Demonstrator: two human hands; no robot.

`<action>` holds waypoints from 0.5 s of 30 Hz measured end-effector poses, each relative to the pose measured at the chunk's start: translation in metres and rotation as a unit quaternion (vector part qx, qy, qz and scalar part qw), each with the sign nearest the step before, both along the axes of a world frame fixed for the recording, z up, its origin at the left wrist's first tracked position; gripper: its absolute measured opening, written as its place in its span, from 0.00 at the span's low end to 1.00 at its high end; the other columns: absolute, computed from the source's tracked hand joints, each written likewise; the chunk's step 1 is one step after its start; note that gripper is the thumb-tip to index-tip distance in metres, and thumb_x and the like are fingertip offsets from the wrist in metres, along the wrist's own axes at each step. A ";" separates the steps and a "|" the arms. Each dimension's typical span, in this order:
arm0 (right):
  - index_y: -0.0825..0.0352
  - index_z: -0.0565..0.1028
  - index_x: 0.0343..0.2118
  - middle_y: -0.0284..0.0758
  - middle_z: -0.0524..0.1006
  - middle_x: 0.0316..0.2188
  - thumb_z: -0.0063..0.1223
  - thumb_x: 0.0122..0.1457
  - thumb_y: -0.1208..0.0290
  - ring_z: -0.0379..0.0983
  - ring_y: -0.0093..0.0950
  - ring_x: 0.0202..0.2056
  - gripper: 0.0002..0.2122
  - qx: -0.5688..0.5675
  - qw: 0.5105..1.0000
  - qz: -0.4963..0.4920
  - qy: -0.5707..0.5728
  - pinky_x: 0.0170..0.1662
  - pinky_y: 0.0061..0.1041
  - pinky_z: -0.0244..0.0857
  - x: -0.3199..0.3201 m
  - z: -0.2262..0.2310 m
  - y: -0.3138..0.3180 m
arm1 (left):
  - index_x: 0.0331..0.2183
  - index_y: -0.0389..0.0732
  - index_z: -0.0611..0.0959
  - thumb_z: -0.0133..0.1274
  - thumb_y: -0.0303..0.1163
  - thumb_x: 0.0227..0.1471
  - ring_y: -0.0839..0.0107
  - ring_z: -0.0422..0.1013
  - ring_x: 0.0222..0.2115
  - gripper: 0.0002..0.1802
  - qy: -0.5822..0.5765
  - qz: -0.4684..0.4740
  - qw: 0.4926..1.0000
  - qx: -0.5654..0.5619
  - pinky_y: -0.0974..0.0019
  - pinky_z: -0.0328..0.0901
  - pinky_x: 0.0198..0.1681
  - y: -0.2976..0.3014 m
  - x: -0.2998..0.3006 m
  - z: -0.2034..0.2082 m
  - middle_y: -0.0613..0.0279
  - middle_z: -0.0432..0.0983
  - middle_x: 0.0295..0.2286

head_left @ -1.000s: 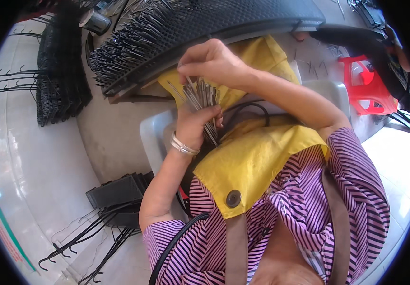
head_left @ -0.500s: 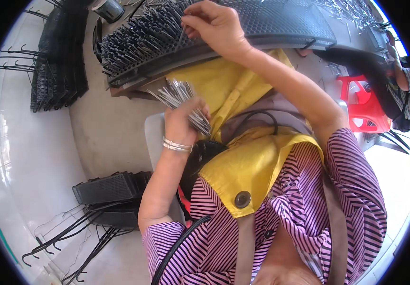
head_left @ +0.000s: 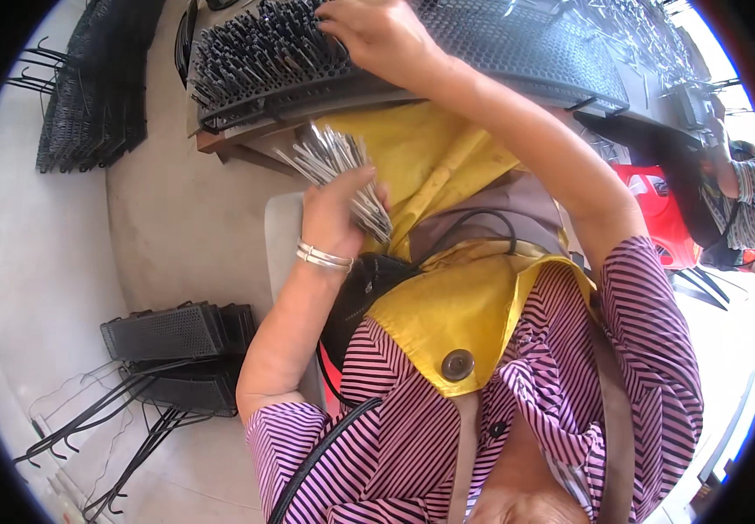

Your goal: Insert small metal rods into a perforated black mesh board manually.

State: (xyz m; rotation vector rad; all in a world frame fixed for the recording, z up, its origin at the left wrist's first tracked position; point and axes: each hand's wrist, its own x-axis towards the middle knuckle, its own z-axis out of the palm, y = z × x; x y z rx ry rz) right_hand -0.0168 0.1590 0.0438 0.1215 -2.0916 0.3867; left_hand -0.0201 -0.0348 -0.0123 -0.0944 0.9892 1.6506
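Note:
My left hand (head_left: 335, 214) is closed around a bundle of thin metal rods (head_left: 332, 157), held above my lap with the rods' upper ends fanned out. At the top of the view, my right hand (head_left: 384, 42) is over a black perforated rack (head_left: 539, 57). Its fingers are pinched together beside many slim dark rods (head_left: 255, 54) that stand upright in the rack's left part. Whatever lies between the right fingertips is too small to make out. The rack's right part shows bare holes.
The rack rests on a wooden-edged table (head_left: 213, 142). Loose rods (head_left: 626, 31) lie to its far right. Black hooked racks (head_left: 102, 87) stand at the left wall, and perforated trays (head_left: 163, 336) are at lower left. Another person's arm (head_left: 727, 179) is at right, near a red stool (head_left: 657, 218).
The view has shifted a little. My right hand has moved slightly up and left over the rack; the rod seen beneath its fingers before no longer shows. My left hand still holds the bundle.

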 end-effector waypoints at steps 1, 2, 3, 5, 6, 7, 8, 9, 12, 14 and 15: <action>0.73 0.70 0.26 0.43 0.71 0.17 0.47 0.46 0.80 0.70 0.39 0.20 0.03 0.001 1.000 0.000 -0.002 0.22 0.30 0.64 -0.003 0.002 0.000 | 0.29 0.34 0.73 0.52 0.25 0.41 0.69 0.68 0.21 0.09 0.007 -0.006 1.000 0.011 0.65 0.65 0.24 0.000 0.000 0.001 0.61 0.70 0.22; 0.73 0.70 0.25 0.44 0.71 0.18 0.47 0.46 0.81 0.70 0.39 0.21 0.03 0.029 0.995 -0.026 -0.090 0.23 0.31 0.64 -0.006 0.004 0.001 | 0.29 0.34 0.73 0.52 0.25 0.41 0.69 0.68 0.21 0.09 0.015 -0.012 1.000 0.022 0.65 0.65 0.24 0.000 0.000 0.002 0.61 0.70 0.22; 0.72 0.70 0.25 0.44 0.72 0.19 0.47 0.46 0.81 0.70 0.40 0.22 0.03 0.058 0.981 -0.052 -0.177 0.24 0.32 0.65 -0.011 0.005 0.002 | 0.29 0.34 0.73 0.52 0.25 0.41 0.69 0.68 0.21 0.09 0.014 -0.012 1.000 0.023 0.65 0.65 0.24 0.001 0.000 0.002 0.61 0.70 0.22; 0.72 0.70 0.24 0.45 0.72 0.20 0.47 0.45 0.81 0.70 0.41 0.23 0.02 0.086 0.958 -0.078 -0.262 0.25 0.33 0.66 -0.017 0.009 0.001 | 0.29 0.34 0.73 0.52 0.25 0.42 0.69 0.68 0.22 0.09 0.025 -0.010 1.000 0.000 0.65 0.66 0.24 0.004 0.001 0.003 0.61 0.70 0.22; 0.70 0.71 0.22 0.44 0.72 0.20 0.47 0.43 0.79 0.70 0.42 0.24 0.03 0.076 0.954 -0.089 -0.276 0.26 0.34 0.65 -0.020 0.011 -0.002 | 0.29 0.34 0.73 0.52 0.25 0.42 0.69 0.68 0.22 0.09 0.025 -0.010 1.000 0.000 0.65 0.66 0.24 0.004 0.001 0.003 0.61 0.70 0.22; 0.68 0.72 0.20 0.44 0.73 0.19 0.46 0.40 0.77 0.70 0.42 0.25 0.04 0.064 0.950 -0.100 -0.290 0.27 0.35 0.64 -0.021 0.013 -0.004 | 0.29 0.34 0.73 0.52 0.25 0.42 0.69 0.68 0.22 0.09 0.027 -0.006 1.000 -0.004 0.65 0.66 0.24 0.005 0.002 0.003 0.61 0.70 0.22; 0.68 0.72 0.20 0.44 0.73 0.19 0.46 0.40 0.77 0.70 0.42 0.25 0.04 0.064 0.950 -0.100 -0.290 0.27 0.35 0.64 -0.017 0.009 -0.005 | 0.29 0.34 0.73 0.52 0.24 0.42 0.69 0.68 0.22 0.09 0.029 -0.003 1.000 -0.008 0.65 0.66 0.23 0.006 0.002 0.003 0.61 0.70 0.22; 0.68 0.71 0.18 0.44 0.73 0.20 0.45 0.39 0.77 0.70 0.43 0.25 0.04 0.051 0.954 -0.085 -0.283 0.27 0.36 0.64 -0.013 0.005 -0.007 | 0.29 0.34 0.73 0.52 0.24 0.42 0.69 0.68 0.22 0.09 0.030 -0.002 1.000 -0.007 0.65 0.66 0.23 0.006 0.002 0.003 0.61 0.70 0.22; 0.68 0.72 0.24 0.47 0.71 0.20 0.49 0.49 0.66 0.67 0.45 0.24 0.10 0.031 0.949 -0.095 -0.300 0.27 0.33 0.63 0.008 -0.001 -0.013 | 0.29 0.33 0.73 0.52 0.24 0.42 0.68 0.69 0.22 0.08 0.029 -0.001 1.000 -0.012 0.65 0.66 0.23 0.006 0.000 0.003 0.61 0.70 0.22; 0.69 0.72 0.25 0.45 0.72 0.18 0.51 0.48 0.65 0.70 0.40 0.22 0.11 -0.076 0.962 -0.110 -0.239 0.26 0.30 0.64 0.025 -0.006 -0.028 | 0.30 0.33 0.73 0.51 0.24 0.42 0.68 0.69 0.22 0.08 0.033 0.004 0.999 0.019 0.65 0.66 0.23 0.004 -0.003 0.000 0.61 0.70 0.22; 0.70 0.73 0.26 0.44 0.72 0.17 0.52 0.48 0.64 0.71 0.36 0.21 0.11 -0.137 0.948 -0.092 -0.273 0.26 0.28 0.64 0.037 -0.008 -0.035 | 0.30 0.33 0.73 0.51 0.24 0.42 0.68 0.69 0.22 0.08 0.033 0.006 0.999 0.019 0.65 0.66 0.23 0.004 -0.003 0.000 0.61 0.70 0.22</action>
